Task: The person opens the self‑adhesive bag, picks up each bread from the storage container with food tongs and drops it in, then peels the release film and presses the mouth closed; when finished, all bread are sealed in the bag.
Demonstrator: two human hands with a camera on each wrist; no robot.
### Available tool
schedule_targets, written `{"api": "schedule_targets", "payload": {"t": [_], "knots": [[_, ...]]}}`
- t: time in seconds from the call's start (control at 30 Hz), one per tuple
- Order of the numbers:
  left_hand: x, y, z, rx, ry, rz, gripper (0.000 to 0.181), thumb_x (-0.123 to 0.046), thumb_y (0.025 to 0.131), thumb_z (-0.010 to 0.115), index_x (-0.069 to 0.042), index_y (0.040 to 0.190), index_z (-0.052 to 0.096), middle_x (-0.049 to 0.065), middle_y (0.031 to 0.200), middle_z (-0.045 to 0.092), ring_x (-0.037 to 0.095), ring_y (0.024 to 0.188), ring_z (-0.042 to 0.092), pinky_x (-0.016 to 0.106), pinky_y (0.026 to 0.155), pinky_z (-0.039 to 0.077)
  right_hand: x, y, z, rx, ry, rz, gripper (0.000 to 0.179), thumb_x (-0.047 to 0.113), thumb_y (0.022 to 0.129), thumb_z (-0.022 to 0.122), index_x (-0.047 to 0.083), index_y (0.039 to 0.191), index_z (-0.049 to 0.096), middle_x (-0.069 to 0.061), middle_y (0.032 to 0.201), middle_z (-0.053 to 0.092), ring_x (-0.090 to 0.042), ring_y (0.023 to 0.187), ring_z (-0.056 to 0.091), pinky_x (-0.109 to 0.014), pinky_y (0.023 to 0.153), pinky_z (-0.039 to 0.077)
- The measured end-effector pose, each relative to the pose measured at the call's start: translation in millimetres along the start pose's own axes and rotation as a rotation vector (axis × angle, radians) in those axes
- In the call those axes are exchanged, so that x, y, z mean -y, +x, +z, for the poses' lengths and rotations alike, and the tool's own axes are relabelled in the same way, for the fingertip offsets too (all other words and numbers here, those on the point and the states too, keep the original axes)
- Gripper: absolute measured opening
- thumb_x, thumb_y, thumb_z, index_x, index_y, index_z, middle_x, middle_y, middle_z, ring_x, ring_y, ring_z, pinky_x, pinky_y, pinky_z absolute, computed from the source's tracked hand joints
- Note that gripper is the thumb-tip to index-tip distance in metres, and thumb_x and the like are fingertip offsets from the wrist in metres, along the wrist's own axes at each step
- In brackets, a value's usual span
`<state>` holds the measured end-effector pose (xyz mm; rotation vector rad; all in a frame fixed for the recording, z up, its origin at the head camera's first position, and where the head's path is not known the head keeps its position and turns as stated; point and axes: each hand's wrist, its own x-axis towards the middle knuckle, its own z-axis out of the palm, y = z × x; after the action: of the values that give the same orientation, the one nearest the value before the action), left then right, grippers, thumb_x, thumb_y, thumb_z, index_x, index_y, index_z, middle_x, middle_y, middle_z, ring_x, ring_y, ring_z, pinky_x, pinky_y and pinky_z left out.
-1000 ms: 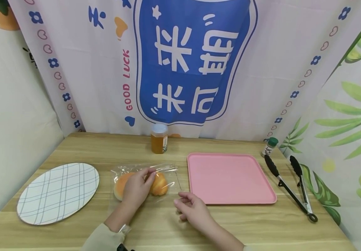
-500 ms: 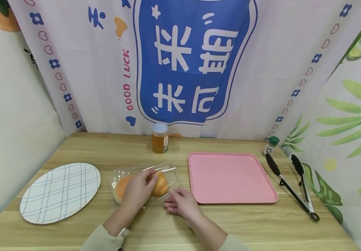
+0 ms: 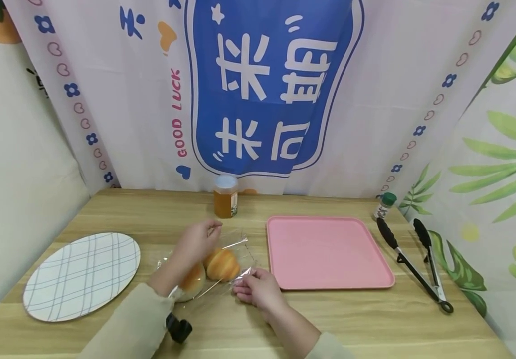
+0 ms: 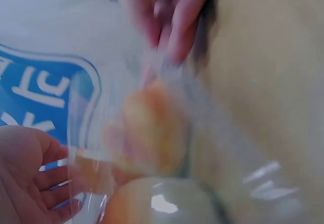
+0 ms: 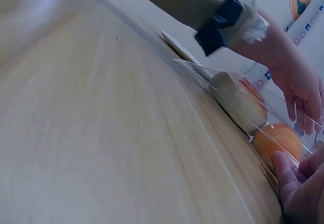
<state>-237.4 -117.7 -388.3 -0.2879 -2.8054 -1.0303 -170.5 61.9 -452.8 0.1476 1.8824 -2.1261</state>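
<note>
A clear plastic bag (image 3: 240,239) lies on the table with a round bun (image 3: 193,282) and a smaller golden, ridged bread roll (image 3: 223,265) inside. My right hand (image 3: 259,291) pinches the bag's near right corner between thumb and fingers; the right wrist view shows that thumb (image 5: 286,171) beside the roll. My left hand (image 3: 197,243) is over the bag's far side, its forearm partly covering the bun. In the right wrist view the left hand's fingers (image 5: 298,107) hang loose beside the film, holding nothing.
A pink tray (image 3: 329,254) is to the right of the bag, with open tongs (image 3: 415,267) and a green-capped shaker (image 3: 384,207) past it. On the left is an oval checked placemat (image 3: 83,276). A jar of amber contents (image 3: 226,197) stands behind the bag.
My left hand has lifted off the breads toward the bag's far edge. The right hand came in from the right and took hold of the bag's corner; the bag and breads have shifted and turned.
</note>
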Motion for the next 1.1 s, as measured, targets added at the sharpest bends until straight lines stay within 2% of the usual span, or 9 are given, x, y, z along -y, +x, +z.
{"api": "schedule_targets", "payload": {"t": [0.17,0.3,0.43,0.57,0.73,0.83,0.93,1.1], "knots": [[9.5,32.5,5.3,0.171,-0.027,-0.092,0.034,-0.022,0.100,0.052,-0.002,0.125,0.063,0.016,0.127,0.065,0.027,0.105,0.061,0.044,0.093,0.051,-1,0.9,0,-0.002,0.006,-0.007,0.015,-0.004,0.091,0.047,-0.006,0.104,0.055,-0.008,0.081,0.069,-0.010,0.070,0.069,-0.025,0.067,0.061],[17.5,47.1,14.8,0.251,-0.005,-0.084,0.029,-0.019,0.097,0.057,0.000,0.118,0.067,0.016,0.117,0.069,0.026,0.101,0.062,0.044,0.091,0.052,0,-0.1,0,-0.004,0.010,-0.008,0.014,-0.003,0.091,0.047,-0.004,0.103,0.055,-0.008,0.081,0.069,-0.010,0.070,0.068,-0.024,0.065,0.060],[22.2,52.7,20.7,0.269,-0.024,-0.080,0.027,-0.018,0.095,0.060,0.001,0.110,0.070,0.015,0.108,0.071,0.024,0.096,0.063,0.041,0.087,0.054,1,-1.6,1,-0.006,0.011,0.000,0.015,-0.003,0.092,0.048,-0.006,0.105,0.054,-0.009,0.083,0.070,-0.009,0.070,0.068,-0.023,0.065,0.060],[22.2,53.8,23.1,0.283,-0.071,-0.092,0.024,-0.017,0.093,0.062,0.002,0.105,0.071,0.013,0.100,0.072,0.020,0.089,0.061,0.033,0.077,0.053,0,-0.8,0,-0.014,0.017,0.003,0.017,-0.003,0.092,0.048,-0.007,0.108,0.054,-0.009,0.084,0.070,-0.010,0.070,0.068,-0.024,0.065,0.060],[21.0,49.4,23.2,0.314,-0.133,-0.134,0.017,-0.013,0.094,0.062,0.002,0.098,0.069,0.010,0.089,0.068,0.017,0.080,0.057,0.025,0.066,0.048,-2,0.7,2,-0.021,0.013,0.003,0.016,-0.002,0.091,0.049,-0.006,0.106,0.055,-0.007,0.080,0.069,-0.010,0.069,0.068,-0.024,0.063,0.060],[20.1,46.8,23.0,0.303,-0.161,-0.144,0.015,-0.012,0.095,0.060,0.001,0.096,0.067,0.009,0.087,0.065,0.017,0.078,0.055,0.024,0.064,0.047,-3,1.0,3,-0.028,0.005,-0.003,0.016,-0.001,0.091,0.050,-0.005,0.106,0.056,-0.007,0.080,0.070,-0.010,0.069,0.069,-0.025,0.063,0.060],[20.1,44.6,22.6,0.275,-0.223,-0.140,0.015,-0.010,0.096,0.058,0.003,0.095,0.066,0.009,0.086,0.065,0.016,0.077,0.057,0.024,0.063,0.049,-2,0.5,3,-0.035,-0.004,-0.003,0.017,-0.001,0.091,0.050,-0.006,0.106,0.056,-0.009,0.082,0.071,-0.010,0.070,0.069,-0.025,0.063,0.060],[21.4,39.6,16.7,0.243,-0.387,-0.141,0.018,-0.008,0.097,0.056,0.009,0.101,0.062,0.015,0.089,0.069,0.013,0.075,0.063,0.023,0.066,0.055,2,1.0,-1,-0.049,-0.038,-0.025,0.020,0.001,0.093,0.051,-0.009,0.108,0.056,-0.014,0.087,0.072,-0.010,0.069,0.069,-0.024,0.063,0.060]]}}
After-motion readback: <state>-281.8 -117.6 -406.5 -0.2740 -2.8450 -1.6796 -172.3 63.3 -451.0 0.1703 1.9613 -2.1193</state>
